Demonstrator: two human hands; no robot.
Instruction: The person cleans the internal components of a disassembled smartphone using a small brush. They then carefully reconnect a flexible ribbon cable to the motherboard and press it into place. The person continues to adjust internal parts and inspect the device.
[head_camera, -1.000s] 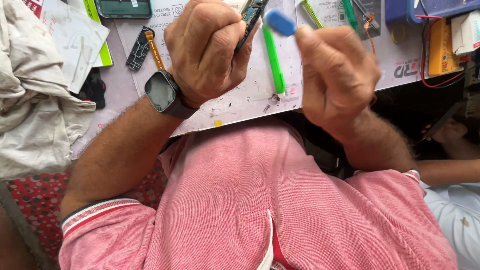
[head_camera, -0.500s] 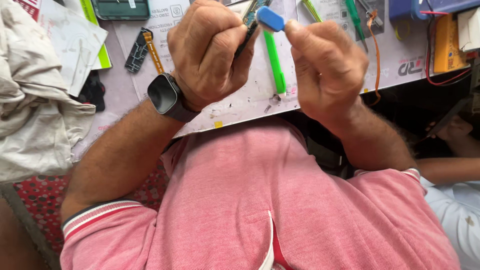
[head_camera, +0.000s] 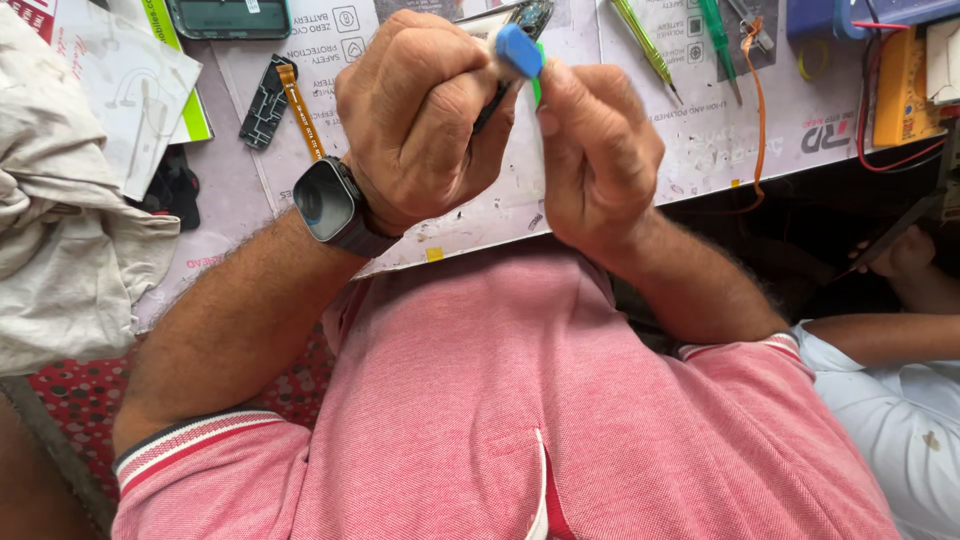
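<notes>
My left hand, with a dark smartwatch on the wrist, is closed around a thin dark circuit board whose top end sticks out above the fingers. My right hand pinches a small tool with a blue end and holds it against the board right beside my left thumb. Both hands are raised above the white work mat and touch each other. My fingers hide most of the board and the tool.
Green screwdrivers lie on the mat at the back. A phone, a black part with an orange flex cable, a crumpled cloth and a yellow meter are nearby. Another person's arm is at the right.
My right hand has moved left with the blue-ended tool until it meets my left hand and the board. The left hand has stayed about where it was.
</notes>
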